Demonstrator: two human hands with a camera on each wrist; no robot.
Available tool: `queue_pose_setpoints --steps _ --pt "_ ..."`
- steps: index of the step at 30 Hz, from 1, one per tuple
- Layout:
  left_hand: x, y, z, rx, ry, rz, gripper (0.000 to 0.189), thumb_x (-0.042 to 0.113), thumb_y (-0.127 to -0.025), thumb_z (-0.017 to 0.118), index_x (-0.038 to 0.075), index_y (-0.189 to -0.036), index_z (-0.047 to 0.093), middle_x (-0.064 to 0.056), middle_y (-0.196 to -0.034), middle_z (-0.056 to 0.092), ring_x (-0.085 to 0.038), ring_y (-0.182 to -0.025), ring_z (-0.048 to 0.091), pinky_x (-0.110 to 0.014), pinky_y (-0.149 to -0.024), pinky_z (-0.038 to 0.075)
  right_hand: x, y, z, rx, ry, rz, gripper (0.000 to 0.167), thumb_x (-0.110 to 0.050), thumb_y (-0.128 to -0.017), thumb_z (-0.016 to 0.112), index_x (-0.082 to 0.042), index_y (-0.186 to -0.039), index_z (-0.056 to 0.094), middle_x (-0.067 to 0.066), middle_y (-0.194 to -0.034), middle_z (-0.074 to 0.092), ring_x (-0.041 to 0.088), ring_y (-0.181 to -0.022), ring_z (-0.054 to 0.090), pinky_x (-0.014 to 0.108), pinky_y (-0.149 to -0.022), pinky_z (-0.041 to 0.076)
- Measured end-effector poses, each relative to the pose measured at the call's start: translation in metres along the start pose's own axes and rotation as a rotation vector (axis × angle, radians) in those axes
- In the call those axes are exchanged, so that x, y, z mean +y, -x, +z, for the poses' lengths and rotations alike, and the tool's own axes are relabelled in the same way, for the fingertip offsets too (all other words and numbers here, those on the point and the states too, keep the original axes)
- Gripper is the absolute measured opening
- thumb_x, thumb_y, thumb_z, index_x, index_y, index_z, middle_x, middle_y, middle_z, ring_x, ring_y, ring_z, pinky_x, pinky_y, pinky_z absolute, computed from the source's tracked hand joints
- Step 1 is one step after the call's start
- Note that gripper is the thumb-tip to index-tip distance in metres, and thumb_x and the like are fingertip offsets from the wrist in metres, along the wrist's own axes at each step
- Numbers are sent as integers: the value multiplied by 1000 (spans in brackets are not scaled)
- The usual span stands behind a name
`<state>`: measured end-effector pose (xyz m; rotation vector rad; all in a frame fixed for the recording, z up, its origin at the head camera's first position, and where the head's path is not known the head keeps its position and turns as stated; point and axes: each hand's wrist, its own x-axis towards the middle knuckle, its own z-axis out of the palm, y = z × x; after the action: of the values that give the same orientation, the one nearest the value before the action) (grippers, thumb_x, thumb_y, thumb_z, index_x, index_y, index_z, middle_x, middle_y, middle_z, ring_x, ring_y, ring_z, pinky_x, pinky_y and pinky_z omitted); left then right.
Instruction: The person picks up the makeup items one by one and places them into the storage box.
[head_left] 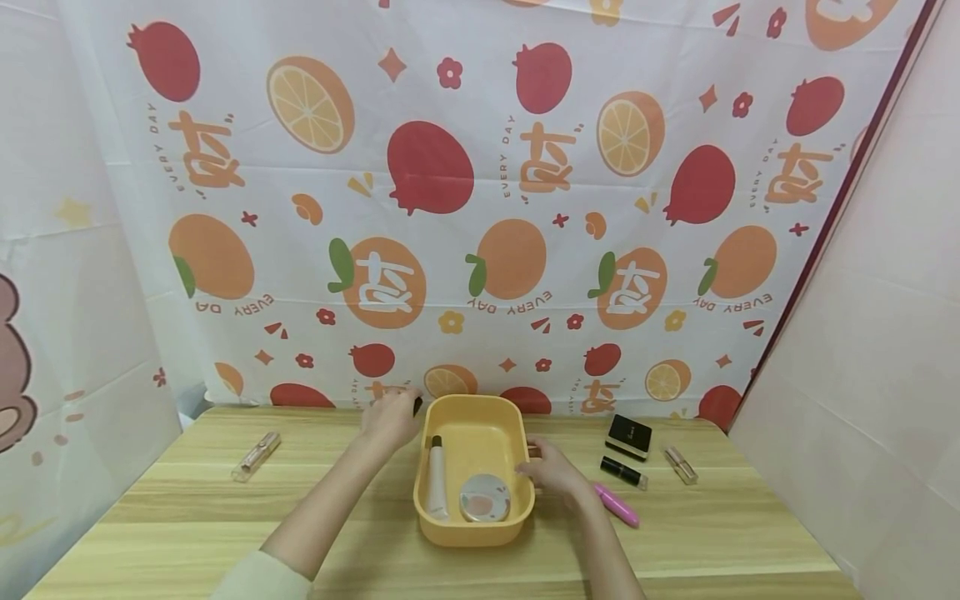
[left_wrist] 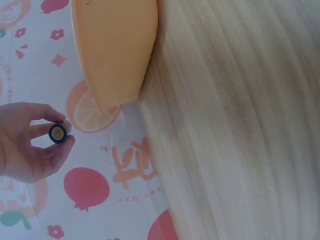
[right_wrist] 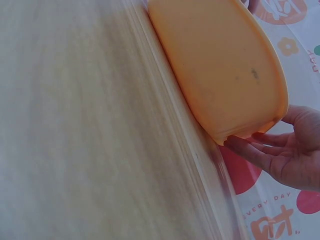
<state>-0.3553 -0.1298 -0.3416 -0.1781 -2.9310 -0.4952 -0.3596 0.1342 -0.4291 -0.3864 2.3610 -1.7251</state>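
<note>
My left hand (head_left: 392, 419) is beside the far left corner of a yellow plastic bin (head_left: 474, 533). Thumb and fingertips pinch a slim black lipstick tube (left_wrist: 58, 133), seen end-on in the left wrist view with a pale round label. My right hand (head_left: 553, 468) grips the bin's right wall, thumb at the rim and fingers against the outside. Inside the bin, a white squeeze tube (head_left: 437, 483) with a black cap lies along the left wall. Near its front lies a round compact (head_left: 484, 498) with a patterned lid.
Right of the bin lie a black square compact (head_left: 628, 437), a black lipstick (head_left: 623, 472), a pink tube (head_left: 617, 505) and a small clear-and-pink tube (head_left: 681, 465). A similar clear tube (head_left: 257, 457) lies far left on the wooden table (head_left: 180, 517). A fruit-print curtain (head_left: 480, 192) hangs behind.
</note>
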Motion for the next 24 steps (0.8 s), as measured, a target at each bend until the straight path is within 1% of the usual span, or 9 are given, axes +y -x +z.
queue_pose_setpoints --steps 4,11,15,18,24 --pt "4 2 -1 -13 13 -5 48 6 -81 61 8 -128 54 -27 -123 50 -41 -83 58 -44 -52 48 0 0 0 -1 -1 3 56 1 -82 58 15 -130 33 30 -116 48 27 -90 58 36 -72 53" --pt "9 3 0 -3 10 4 52 7 -78 64 9 -130 52 -28 -120 50 -35 -74 57 -43 -53 49 -1 1 0 8 6 14 57 0 -81 58 14 -130 34 29 -117 48 26 -91 58 35 -73 53" --pt "12 3 0 6 14 9 52 10 -78 67 8 -128 53 -27 -117 52 -37 -78 58 -45 -55 50 -1 2 0 12 13 14 57 0 -81 59 14 -130 34 29 -117 48 26 -91 58 35 -73 53" --pt "15 4 1 8 20 18 50 10 -77 67 6 -125 54 -27 -115 53 -39 -82 58 -46 -56 50 -1 1 0 13 13 14 57 0 -81 59 14 -130 34 29 -117 48 26 -91 58 35 -73 52" --pt "18 5 2 5 40 29 50 10 -77 69 3 -124 54 -27 -113 53 -37 -78 59 -43 -55 51 1 -1 -1 18 22 16 56 -1 -81 59 13 -130 35 28 -117 48 26 -92 57 35 -74 52"
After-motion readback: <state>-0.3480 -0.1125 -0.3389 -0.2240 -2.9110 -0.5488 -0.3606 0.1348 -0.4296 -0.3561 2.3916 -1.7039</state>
